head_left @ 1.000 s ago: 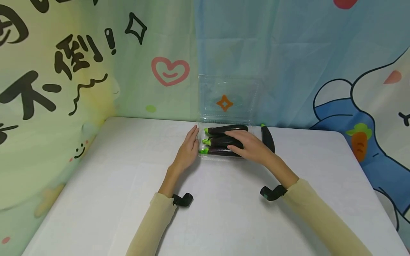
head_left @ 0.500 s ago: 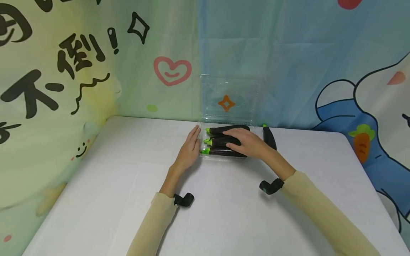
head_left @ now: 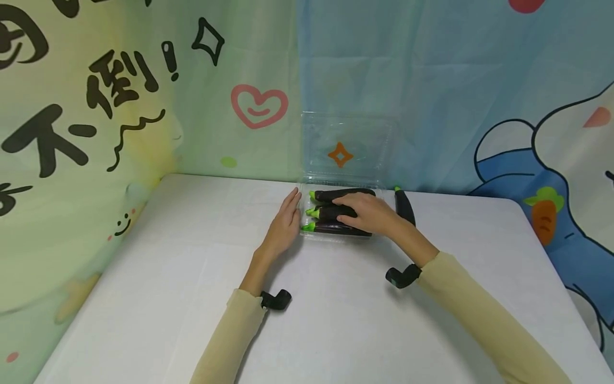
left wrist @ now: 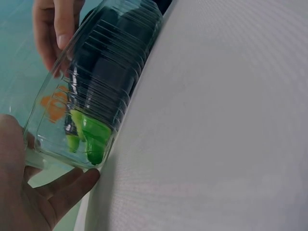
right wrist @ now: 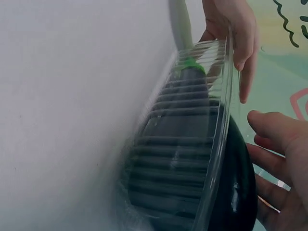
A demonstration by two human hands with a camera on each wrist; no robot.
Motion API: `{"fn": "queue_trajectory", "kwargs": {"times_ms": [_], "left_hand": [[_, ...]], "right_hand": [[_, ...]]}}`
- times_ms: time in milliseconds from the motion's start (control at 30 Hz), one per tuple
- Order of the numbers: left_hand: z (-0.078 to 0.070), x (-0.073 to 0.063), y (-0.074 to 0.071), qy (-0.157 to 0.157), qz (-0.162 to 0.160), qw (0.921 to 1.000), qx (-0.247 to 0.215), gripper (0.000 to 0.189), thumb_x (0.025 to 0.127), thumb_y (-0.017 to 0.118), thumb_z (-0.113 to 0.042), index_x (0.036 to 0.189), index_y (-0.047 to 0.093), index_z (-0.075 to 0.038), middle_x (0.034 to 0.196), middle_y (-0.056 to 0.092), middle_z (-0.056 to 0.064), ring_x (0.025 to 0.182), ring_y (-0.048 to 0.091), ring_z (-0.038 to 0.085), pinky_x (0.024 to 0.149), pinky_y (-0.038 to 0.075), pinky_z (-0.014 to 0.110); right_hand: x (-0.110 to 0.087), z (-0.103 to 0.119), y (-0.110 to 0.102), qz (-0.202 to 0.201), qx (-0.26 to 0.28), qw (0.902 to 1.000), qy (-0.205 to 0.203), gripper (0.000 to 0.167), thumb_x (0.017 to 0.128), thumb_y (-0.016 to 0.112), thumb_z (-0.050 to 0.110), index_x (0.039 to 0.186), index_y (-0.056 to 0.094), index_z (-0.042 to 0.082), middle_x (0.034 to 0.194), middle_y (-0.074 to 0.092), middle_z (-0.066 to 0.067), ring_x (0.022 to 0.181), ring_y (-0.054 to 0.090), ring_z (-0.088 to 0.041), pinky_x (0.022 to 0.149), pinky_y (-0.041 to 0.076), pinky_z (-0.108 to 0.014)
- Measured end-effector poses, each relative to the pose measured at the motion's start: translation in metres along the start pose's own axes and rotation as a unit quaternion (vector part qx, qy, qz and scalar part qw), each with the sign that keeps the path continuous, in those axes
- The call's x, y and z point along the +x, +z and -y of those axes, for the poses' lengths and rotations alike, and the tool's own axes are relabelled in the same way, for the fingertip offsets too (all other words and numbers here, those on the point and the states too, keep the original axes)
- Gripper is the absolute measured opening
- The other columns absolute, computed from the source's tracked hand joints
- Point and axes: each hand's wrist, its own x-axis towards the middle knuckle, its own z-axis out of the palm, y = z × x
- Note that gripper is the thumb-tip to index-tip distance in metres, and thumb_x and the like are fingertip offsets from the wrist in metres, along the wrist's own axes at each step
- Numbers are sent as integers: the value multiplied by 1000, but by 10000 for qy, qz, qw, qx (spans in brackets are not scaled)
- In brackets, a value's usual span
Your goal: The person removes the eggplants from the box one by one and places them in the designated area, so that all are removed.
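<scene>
A clear plastic clamshell box [head_left: 331,238] lies at the back of the table, its lid [head_left: 369,128] raised behind it. Inside are three dark eggplants with green stems: a far one [head_left: 342,194], a middle one [head_left: 331,213] and a near one [head_left: 331,228]. My left hand [head_left: 282,226] lies along the box's left end, fingers extended; the left wrist view has its fingertips [left wrist: 91,179] at the end wall. My right hand [head_left: 371,213] rests over the middle eggplant, thumb and fingers spread, hiding its right part. Another eggplant [head_left: 404,207] lies outside, right of the box.
A white-covered table [head_left: 326,320] spreads in front of the box. A printed curtain [head_left: 431,96] hangs right behind the table's back edge. Each wrist wears a black camera, the left camera [head_left: 276,300] and the right camera [head_left: 403,276].
My right hand has slid a little to the left over the middle eggplant, showing more of the near eggplant's right end. My left hand stays at the box's left end.
</scene>
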Motion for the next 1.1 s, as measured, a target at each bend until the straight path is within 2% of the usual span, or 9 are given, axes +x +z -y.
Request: {"fn": "queue_trajectory", "kwargs": {"times_ms": [167, 567, 867, 1100], "left_hand": [[0, 0, 1, 37, -57, 10000, -22, 49, 103, 32, -16, 151, 32, -3, 162, 24, 6, 149, 24, 20, 120, 26, 42], [-2, 0, 2, 42, -45, 10000, -33, 49, 103, 33, -14, 151, 32, -4, 162, 24, 4, 149, 25, 20, 121, 26, 40], [-1, 1, 1, 101, -54, 9999, 10, 49, 103, 32, -15, 151, 32, -3, 162, 25, 7, 149, 25, 21, 120, 27, 41], [1, 1, 1, 50, -36, 10000, 39, 50, 104, 30, -18, 151, 31, -3, 162, 23, 4, 149, 24, 19, 121, 26, 39]], "right_hand": [[2, -1, -1, 34, 67, 9998, 164, 48, 95, 61, 31, 138, 54, 11, 141, 56, -13, 130, 51, -33, 105, 44, -52], [7, -2, 2, 143, -5, 9996, 251, 48, 93, 64, 30, 137, 56, 11, 140, 56, -13, 129, 53, -32, 104, 45, -50], [6, -3, 3, 295, -105, 9995, 99, 41, 95, 62, 25, 133, 60, 9, 136, 60, -11, 127, 54, -32, 104, 46, -48], [8, -3, 8, 96, -83, 9999, -49, 41, 93, 65, 24, 130, 62, 7, 132, 63, -11, 122, 57, -31, 100, 49, -45]]}}
